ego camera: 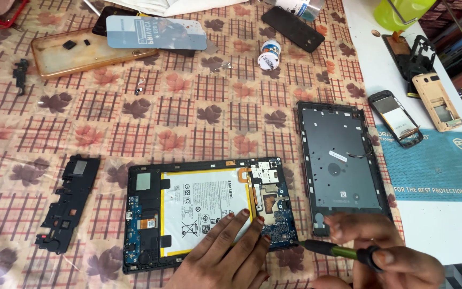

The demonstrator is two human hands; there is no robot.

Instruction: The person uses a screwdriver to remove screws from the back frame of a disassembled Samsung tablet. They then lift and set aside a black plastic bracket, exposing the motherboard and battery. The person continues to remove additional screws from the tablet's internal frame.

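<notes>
Thin and fragile, the opened tablet (209, 214) is pressed flat under the spread left hand (225, 254), best held by its stiff frame, while a screwdriver (338, 250) is gripped by the right hand (386, 257) beside it.

1. 2 hands at the near edge: the left hand (225, 257) and the right hand (380, 251).
2. 1 screwdriver (338, 250), green and black.
3. 1 opened tablet (209, 211) with 1 white battery (204, 208) inside.
4. 1 grey tablet back cover (340, 163) beside it.
5. 1 black plastic inner frame (65, 203) on the left.
6. 1 clear amber phone case (81, 51) at the far left.
7. 1 blue-grey card (156, 32) overlapping that case.
8. 1 black flat cover (292, 28) at the far middle.
9. 1 small white jar (269, 54).
10. 3 stripped small phone bodies on the right: 1 black (397, 119), 1 tan (437, 101), 1 dark frame (415, 59).
11. 1 teal mat (434, 166).
12. 1 green cup (397, 12).
</notes>
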